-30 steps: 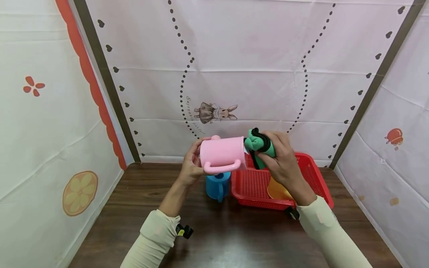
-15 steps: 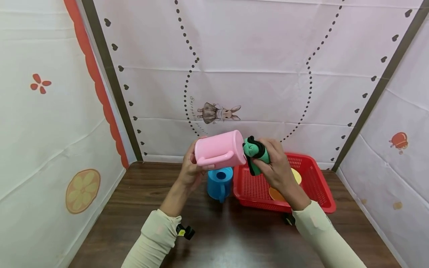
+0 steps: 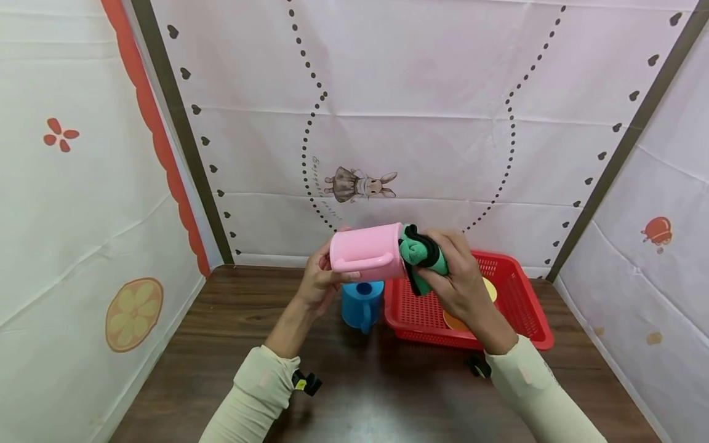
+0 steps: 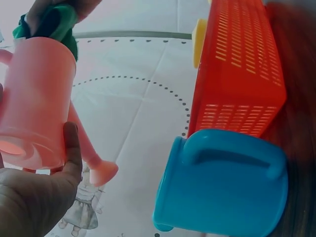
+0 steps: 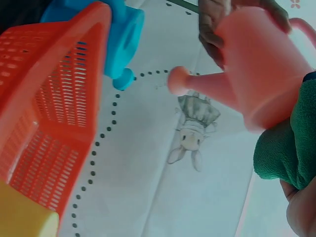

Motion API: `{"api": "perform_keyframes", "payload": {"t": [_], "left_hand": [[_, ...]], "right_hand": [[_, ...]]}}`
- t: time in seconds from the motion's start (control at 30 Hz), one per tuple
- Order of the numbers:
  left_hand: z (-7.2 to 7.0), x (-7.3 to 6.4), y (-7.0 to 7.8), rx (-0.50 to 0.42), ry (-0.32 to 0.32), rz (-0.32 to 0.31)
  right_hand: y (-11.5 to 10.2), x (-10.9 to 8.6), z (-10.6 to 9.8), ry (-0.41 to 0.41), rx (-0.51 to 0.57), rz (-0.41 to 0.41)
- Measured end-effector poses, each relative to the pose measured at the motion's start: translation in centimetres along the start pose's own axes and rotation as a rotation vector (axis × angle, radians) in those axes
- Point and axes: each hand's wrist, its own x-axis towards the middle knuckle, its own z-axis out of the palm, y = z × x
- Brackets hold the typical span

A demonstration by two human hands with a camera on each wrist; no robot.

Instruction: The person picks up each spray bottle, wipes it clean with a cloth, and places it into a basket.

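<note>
Holding left hand: fingers round pink watering can
Right hand: squeezing green cloth against it
Blue can: by red basket

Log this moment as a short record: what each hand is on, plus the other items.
left hand: holds pink watering can, tipped sideways
right hand: grips green cloth against the can's end
blue watering can: upright on table, beside red basket
yellow item: in basket, partly hidden, identity unclear
</note>
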Motion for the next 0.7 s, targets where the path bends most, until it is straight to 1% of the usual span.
{"api": "perform_keyframes", "payload": {"t": [0.13,0.33,0.43,0.53,0.7], "left_hand": [[0.1,-0.2,0.1,0.018,-0.03,-0.008],[0.1,-0.4,0.0,0.034,-0.062,-0.006],[0.2,-0.4,-0.2,0.028,-0.06,0.006],[0.3,-0.5,-0.3,0.007,-0.057,0.025],[0.6,-0.5,-0.3,-0.012,-0.009,0.041]], "right_hand": [[-0.3,0.9,-0.2,0.021,0.007,-0.016],[0.0,2.0,-0.3,0.037,-0.002,0.018],[0.5,2.4,-0.1,0.045,-0.009,0.038],[1.1,2.3,0.0,0.044,-0.012,0.064],[2.0,1.5,0.3,0.021,-0.015,0.111]]}}
